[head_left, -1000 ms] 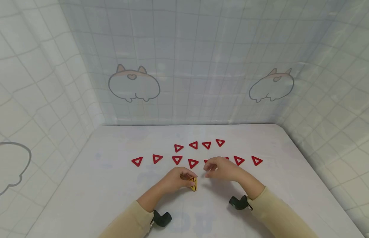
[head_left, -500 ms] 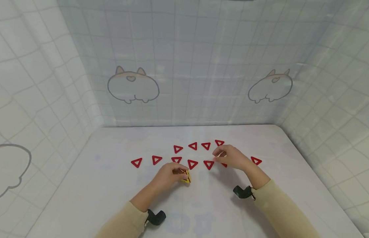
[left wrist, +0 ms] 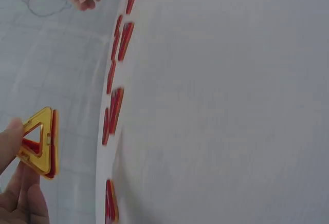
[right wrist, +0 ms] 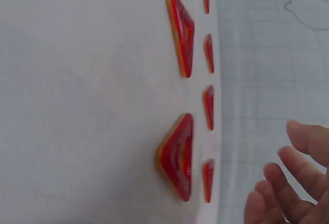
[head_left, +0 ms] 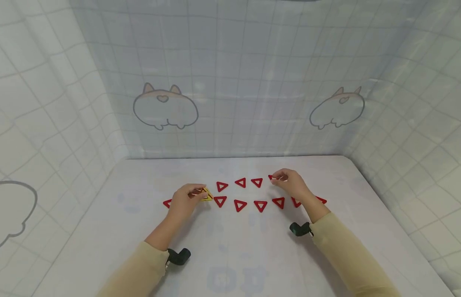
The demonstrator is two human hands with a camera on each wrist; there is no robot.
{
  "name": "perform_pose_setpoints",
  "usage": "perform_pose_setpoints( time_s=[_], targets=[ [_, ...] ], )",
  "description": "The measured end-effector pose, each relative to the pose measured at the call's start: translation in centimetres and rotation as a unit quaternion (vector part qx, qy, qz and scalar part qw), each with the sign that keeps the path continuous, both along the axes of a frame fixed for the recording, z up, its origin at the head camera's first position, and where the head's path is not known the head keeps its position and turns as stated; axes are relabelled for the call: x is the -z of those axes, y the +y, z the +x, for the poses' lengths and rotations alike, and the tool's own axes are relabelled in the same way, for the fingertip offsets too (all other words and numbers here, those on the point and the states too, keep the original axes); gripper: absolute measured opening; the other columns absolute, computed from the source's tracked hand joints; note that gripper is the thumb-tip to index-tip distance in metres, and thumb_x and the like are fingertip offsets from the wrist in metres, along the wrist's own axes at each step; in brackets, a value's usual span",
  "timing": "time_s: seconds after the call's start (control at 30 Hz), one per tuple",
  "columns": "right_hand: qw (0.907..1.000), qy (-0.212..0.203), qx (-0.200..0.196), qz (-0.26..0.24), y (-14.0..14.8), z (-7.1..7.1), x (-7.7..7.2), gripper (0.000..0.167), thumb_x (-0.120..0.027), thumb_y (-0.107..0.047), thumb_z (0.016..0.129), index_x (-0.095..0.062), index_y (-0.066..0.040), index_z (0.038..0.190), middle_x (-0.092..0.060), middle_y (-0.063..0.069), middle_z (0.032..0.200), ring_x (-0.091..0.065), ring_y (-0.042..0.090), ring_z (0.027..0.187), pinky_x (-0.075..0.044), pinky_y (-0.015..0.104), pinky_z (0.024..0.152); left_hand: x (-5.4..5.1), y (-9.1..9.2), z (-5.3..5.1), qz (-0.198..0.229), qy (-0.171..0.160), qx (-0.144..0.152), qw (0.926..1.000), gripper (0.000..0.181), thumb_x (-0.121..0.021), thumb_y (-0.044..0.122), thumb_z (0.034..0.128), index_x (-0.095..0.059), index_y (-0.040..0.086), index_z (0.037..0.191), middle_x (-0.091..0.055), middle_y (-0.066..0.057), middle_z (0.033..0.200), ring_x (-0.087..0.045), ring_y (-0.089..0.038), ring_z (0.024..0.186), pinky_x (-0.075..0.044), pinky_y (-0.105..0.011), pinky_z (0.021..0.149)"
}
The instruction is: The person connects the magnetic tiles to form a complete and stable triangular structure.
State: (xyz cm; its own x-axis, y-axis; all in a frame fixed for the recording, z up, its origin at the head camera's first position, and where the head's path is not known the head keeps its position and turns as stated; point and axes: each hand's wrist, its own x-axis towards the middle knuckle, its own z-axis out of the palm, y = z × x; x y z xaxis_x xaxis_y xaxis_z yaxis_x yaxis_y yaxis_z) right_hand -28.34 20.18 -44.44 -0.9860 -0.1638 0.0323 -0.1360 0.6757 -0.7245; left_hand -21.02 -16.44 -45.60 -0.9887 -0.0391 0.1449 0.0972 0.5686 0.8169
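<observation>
Across the back and both sides, a pale sheet (head_left: 237, 62) with printed grid lines. Below, a white table (head_left: 230, 231). In from the bottom edge, a beige left sleeve (head_left: 137, 268) and right sleeve (head_left: 349, 251). On the sheet's back, two drawn animal outlines, one at left (head_left: 165, 119), one at right (head_left: 337, 113).

Over the table, the left hand (head_left: 183, 202), pinching between thumb and fingers a hollow yellow triangle (left wrist: 47, 126) with red behind, lifted just left of the near row's middle pieces. Opposite, the right hand (head_left: 295, 185), fingers loosely bent, grip slack, just beside the far row's rightmost red triangle (head_left: 270, 177). Touching or apart, cannot tell. At each wrist, a dark attachment (head_left: 300, 229).

On the table, red triangles in two rows: four far (head_left: 244, 182), more near (head_left: 240, 201), some partly hidden behind arms and hands.
</observation>
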Motion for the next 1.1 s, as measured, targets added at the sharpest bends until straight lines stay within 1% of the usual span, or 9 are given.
perform_pose_setpoints(
  time_s=[0.23,0.3,0.4,0.47,0.53,0.67,0.83,0.97,1.1],
  targets=[
    [0.9988,-0.019,0.041,-0.017,0.2,-1.4,0.8,0.041,-0.07,-0.024,0.095,-0.062,-0.004,0.13,-0.059,0.016,0.128,-0.052,0.034,0.121,-0.048,0.048,0.096,-0.4,-2.5,-1.9,-0.018,0.035,-0.017,0.9991,0.037,-0.074,0.021,0.0919,-0.069,0.009,0.127,-0.065,-0.011,0.12,-0.063,-0.027,0.11,-0.05,-0.044,0.096],
    [0.9982,-0.029,0.047,-0.023,0.2,-1.8,1.0,0.042,-0.07,-0.024,0.095,-0.061,-0.004,0.131,-0.058,0.016,0.13,-0.05,0.034,0.123,-0.047,0.049,0.098,-0.4,-3.2,-2.5,-0.025,0.044,-0.018,0.9985,0.038,-0.073,0.021,0.0925,-0.068,0.007,0.128,-0.065,-0.013,0.121,-0.063,-0.029,0.111,-0.049,-0.045,0.097],
    [0.9967,-0.052,0.054,-0.031,0.3,-2.4,1.5,0.045,-0.071,-0.025,0.095,-0.06,-0.005,0.134,-0.056,0.017,0.133,-0.048,0.035,0.124,-0.046,0.05,0.1,-0.4,-4.2,-3.3,-0.033,0.046,-0.022,0.9982,0.038,-0.072,0.022,0.0938,-0.067,0.006,0.128,-0.065,-0.015,0.123,-0.062,-0.031,0.112,-0.048,-0.046,0.098],
    [0.9954,-0.071,0.055,-0.033,0.4,-2.8,1.8,0.047,-0.071,-0.026,0.095,-0.059,-0.006,0.136,-0.054,0.017,0.135,-0.048,0.035,0.125,-0.045,0.05,0.101,-0.3,-4.8,-3.7,-0.036,0.041,-0.025,0.9982,0.039,-0.071,0.022,0.0946,-0.066,0.006,0.13,-0.065,-0.016,0.123,-0.061,-0.032,0.113,-0.048,-0.046,0.098],
    [0.9939,-0.089,0.056,-0.033,0.5,-3.2,2.2,0.049,-0.072,-0.027,0.094,-0.057,-0.008,0.137,-0.053,0.017,0.137,-0.048,0.035,0.126,-0.045,0.05,0.102,-0.1,-5.4,-4.1,-0.038,0.028,-0.034,0.9983,0.039,-0.07,0.023,0.0954,-0.066,0.007,0.131,-0.065,-0.016,0.123,-0.061,-0.032,0.114,-0.049,-0.045,0.097],
    [0.9918,-0.111,0.057,-0.03,0.5,-3.8,2.8,0.052,-0.074,-0.027,0.093,-0.056,-0.009,0.138,-0.053,0.017,0.14,-0.049,0.033,0.128,-0.044,0.05,0.103,0.2,-6.4,-4.7,-0.044,0.011,-0.042,0.9981,0.041,-0.069,0.024,0.0964,-0.064,0.007,0.134,-0.065,-0.017,0.125,-0.059,-0.034,0.116,-0.051,-0.046,0.094],
    [0.991,-0.119,0.057,-0.024,0.4,-4.3,3.1,0.053,-0.075,-0.023,0.091,-0.057,-0.007,0.138,-0.055,0.017,0.138,-0.051,0.032,0.124,-0.045,0.048,0.102,0.5,-7.2,-5.4,-0.045,0.001,-0.043,0.9981,0.041,-0.068,0.022,0.0967,-0.063,0.005,0.134,-0.064,-0.02,0.125,-0.058,-0.037,0.119,-0.052,-0.047,0.094],
    [0.9909,-0.121,0.055,-0.014,0.2,-4.7,3.2,0.052,-0.076,-0.02,0.091,-0.057,-0.007,0.138,-0.056,0.016,0.136,-0.054,0.03,0.117,-0.046,0.047,0.1,0.9,-7.9,-6.0,-0.048,-0.01,-0.049,0.9976,0.039,-0.068,0.02,0.0971,-0.063,0.005,0.133,-0.064,-0.02,0.125,-0.057,-0.037,0.12,-0.051,-0.047,0.095],
    [0.992,-0.113,0.057,0.008,0.0,-4.9,3.4,0.051,-0.075,-0.019,0.091,-0.058,-0.007,0.137,-0.057,0.015,0.133,-0.053,0.029,0.111,-0.047,0.045,0.097,1.4,-8.5,-6.4,-0.049,-0.025,-0.054,0.997,0.038,-0.065,0.018,0.0985,-0.062,0.004,0.133,-0.062,-0.02,0.128,-0.055,-0.038,0.123,-0.048,-0.048,0.098]
  ],
)
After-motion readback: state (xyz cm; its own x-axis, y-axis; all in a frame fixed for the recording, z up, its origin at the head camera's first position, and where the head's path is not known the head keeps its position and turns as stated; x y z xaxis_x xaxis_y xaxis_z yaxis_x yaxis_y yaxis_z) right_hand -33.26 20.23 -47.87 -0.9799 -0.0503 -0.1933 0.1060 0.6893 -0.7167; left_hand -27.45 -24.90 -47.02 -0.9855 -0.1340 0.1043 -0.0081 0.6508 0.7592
